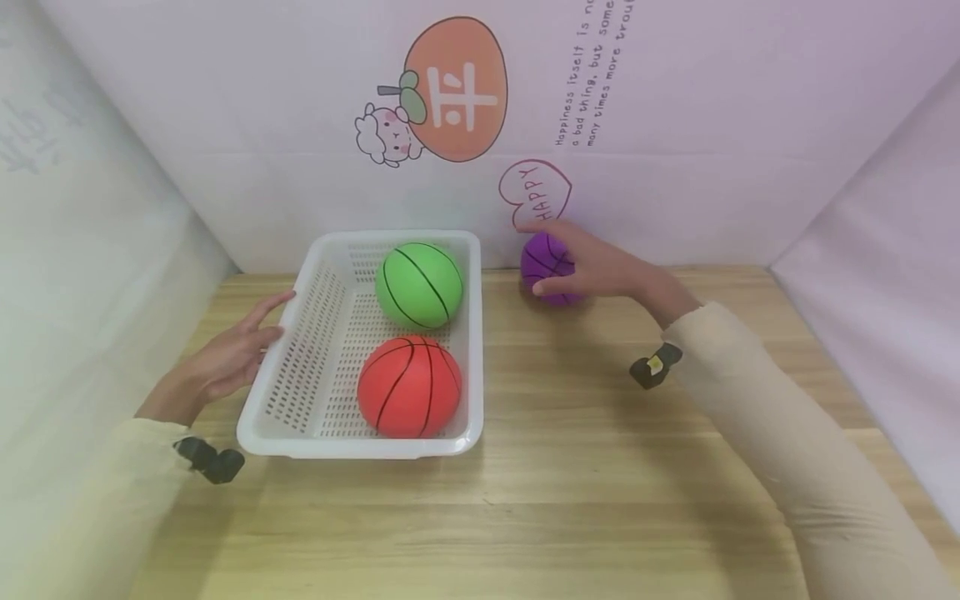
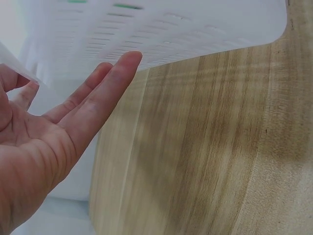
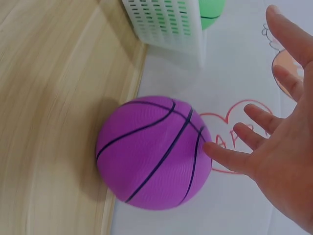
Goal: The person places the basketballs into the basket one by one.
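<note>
A white plastic basket (image 1: 360, 448) with slotted walls stands on the table, holding a green ball (image 1: 420, 286) and a red ball (image 1: 409, 387), both with black basketball lines. My left hand (image 1: 232, 354) is at the basket's left side, fingertips at its rim. In the left wrist view, two long fingers (image 2: 105, 93) extend straight along the outer wall. A purple ball (image 3: 154, 152) with the same black lines sits right of the basket, against the back wall. My right hand (image 1: 600, 265) is over it with fingers spread; one fingertip meets or nearly meets its surface.
The wood-grain table (image 1: 525, 517) reaches back to a white cloth wall (image 1: 285, 100) printed with an orange fruit (image 1: 457, 87), a red heart outline (image 1: 528, 187) and lettering. Cloth walls also rise at the left and right. A dark wrist camera sits on each sleeve.
</note>
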{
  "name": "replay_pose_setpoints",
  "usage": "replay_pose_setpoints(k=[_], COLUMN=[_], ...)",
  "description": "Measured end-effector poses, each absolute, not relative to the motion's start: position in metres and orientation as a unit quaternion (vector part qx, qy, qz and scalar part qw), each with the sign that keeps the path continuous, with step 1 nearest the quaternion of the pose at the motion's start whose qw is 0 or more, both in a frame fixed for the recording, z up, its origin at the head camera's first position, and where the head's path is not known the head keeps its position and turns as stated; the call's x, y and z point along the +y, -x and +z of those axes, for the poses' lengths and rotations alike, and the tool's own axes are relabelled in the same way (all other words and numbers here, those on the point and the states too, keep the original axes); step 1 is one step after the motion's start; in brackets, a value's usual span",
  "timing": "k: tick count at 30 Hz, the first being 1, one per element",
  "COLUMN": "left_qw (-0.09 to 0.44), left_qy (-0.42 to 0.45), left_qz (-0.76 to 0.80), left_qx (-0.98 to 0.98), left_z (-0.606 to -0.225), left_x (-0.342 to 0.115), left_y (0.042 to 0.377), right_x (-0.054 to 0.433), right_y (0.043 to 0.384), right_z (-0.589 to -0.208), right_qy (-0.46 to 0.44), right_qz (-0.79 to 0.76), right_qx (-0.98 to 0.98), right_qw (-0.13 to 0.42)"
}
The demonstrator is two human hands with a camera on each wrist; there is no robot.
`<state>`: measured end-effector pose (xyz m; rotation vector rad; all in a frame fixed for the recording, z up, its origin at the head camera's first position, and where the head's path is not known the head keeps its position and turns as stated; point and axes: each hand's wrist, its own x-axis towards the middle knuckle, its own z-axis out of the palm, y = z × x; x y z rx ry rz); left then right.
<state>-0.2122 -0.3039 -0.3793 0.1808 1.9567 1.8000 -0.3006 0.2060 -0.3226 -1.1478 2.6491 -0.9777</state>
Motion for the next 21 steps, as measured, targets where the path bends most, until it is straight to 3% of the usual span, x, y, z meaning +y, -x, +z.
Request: replay_pose_setpoints(k=[16, 21], left_qw=[0.238, 0.240], left_qy=[-0.066, -0.067], left_qz=[0.653, 0.652], left_qx=[0.716, 0.716], left_z=[-0.379, -0.380], left_x=[-0.303, -0.304], left_y=[0.213, 0.214], right_x=[0.263, 0.280], right_y=[0.283, 0.283], right_z=[-0.327, -0.331], right_qy=[0.263, 0.244], right_qz=[-0.383, -0.365], right_qx=[0.881, 0.896], right_qw=[0.086, 0.071])
